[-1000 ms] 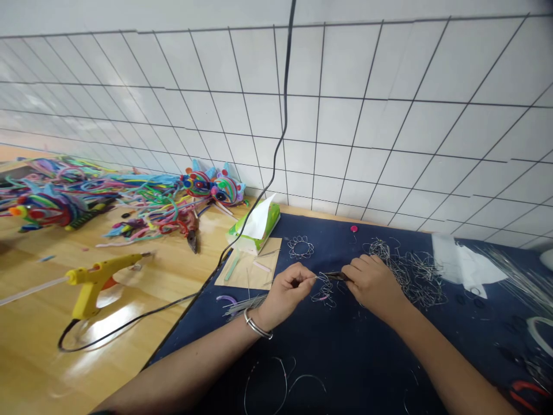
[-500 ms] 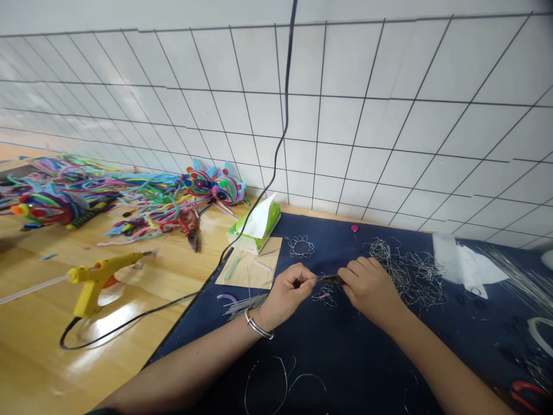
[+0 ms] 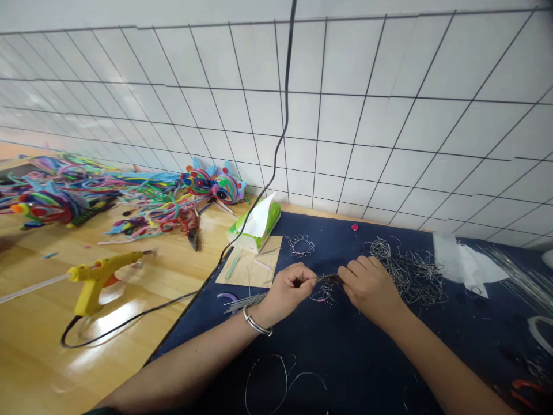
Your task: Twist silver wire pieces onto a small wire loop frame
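Note:
My left hand [image 3: 290, 293], with a silver bangle at the wrist, pinches the end of a thin wire [image 3: 318, 279]. My right hand [image 3: 369, 283] is closed round dark pliers [image 3: 332, 278], whose jaws point left and meet the wire. The handles are hidden in my palm. Just beneath the pliers lies a bent wire shape [image 3: 324, 295] with a pink bit on it. Beyond my left hand, a flower-shaped wire ring [image 3: 301, 245] rests on the dark blue mat [image 3: 341, 357].
A tangled wire heap [image 3: 406, 271] lies right of my right hand. Left stand a tissue pack [image 3: 270, 222], a yellow glue gun [image 3: 97, 279] with its black cable [image 3: 173, 301], and red-handled pliers [image 3: 190, 227]. A looped wire [image 3: 285, 380] lies near the front; the tiled wall [image 3: 345, 115] rises behind.
Both hands stay almost where they were, still gripping the wire and pliers. The view has shifted very slightly.

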`<state>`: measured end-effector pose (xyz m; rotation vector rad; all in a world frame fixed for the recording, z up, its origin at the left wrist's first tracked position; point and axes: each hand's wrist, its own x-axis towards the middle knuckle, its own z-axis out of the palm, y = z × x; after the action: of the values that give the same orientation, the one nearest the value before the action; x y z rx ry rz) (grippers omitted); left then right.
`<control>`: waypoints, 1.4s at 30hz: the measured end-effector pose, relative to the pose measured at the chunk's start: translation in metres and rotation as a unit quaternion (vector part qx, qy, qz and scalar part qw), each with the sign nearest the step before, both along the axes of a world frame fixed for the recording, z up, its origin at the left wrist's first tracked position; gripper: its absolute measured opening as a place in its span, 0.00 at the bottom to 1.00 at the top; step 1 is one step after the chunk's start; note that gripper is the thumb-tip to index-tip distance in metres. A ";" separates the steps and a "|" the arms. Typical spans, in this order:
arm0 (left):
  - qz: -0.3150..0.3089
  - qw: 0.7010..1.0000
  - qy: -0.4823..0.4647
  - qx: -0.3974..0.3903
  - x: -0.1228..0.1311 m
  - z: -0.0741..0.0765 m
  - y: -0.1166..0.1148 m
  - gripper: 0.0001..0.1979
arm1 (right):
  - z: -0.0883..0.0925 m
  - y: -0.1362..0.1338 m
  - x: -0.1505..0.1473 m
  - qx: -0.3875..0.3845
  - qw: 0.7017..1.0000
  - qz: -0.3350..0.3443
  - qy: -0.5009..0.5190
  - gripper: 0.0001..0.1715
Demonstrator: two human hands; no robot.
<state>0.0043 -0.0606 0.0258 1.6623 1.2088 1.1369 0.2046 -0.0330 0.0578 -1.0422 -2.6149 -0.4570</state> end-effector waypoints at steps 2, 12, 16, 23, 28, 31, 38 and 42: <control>0.000 1.000 0.009 -0.002 0.000 0.000 0.000 0.07 | -0.001 0.000 0.000 -0.001 1.000 -0.002 -0.002 0.10; -0.014 0.999 0.026 -0.017 -0.003 -0.002 0.004 0.06 | -0.008 0.002 0.000 -0.010 1.000 0.002 0.000 0.09; -0.034 0.999 0.021 -0.034 -0.005 -0.002 0.005 0.05 | -0.013 0.003 -0.001 -0.027 1.000 0.001 0.000 0.09; -0.051 0.997 0.011 -0.056 -0.008 -0.004 0.007 0.04 | -0.022 0.005 -0.002 -0.035 0.999 0.002 0.012 0.08; -0.065 0.995 0.010 -0.069 -0.008 -0.001 0.008 0.04 | -0.026 0.006 -0.001 -0.048 0.999 0.005 0.014 0.09; -0.067 0.996 0.014 -0.064 -0.009 0.000 0.008 0.04 | -0.026 0.004 -0.001 -0.067 0.998 -0.003 0.011 0.08; -0.069 0.996 0.045 -0.021 -0.010 0.003 0.008 0.05 | -0.026 0.002 -0.002 -0.090 0.996 -0.021 0.008 0.07; -0.064 0.996 0.069 0.005 -0.010 0.003 0.008 0.05 | -0.026 0.001 -0.002 -0.094 0.995 -0.027 0.007 0.07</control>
<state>-0.0058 -0.0524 0.0284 1.8225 1.1635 0.9638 0.2023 -0.0323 0.0314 -1.1708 -2.6626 -0.2174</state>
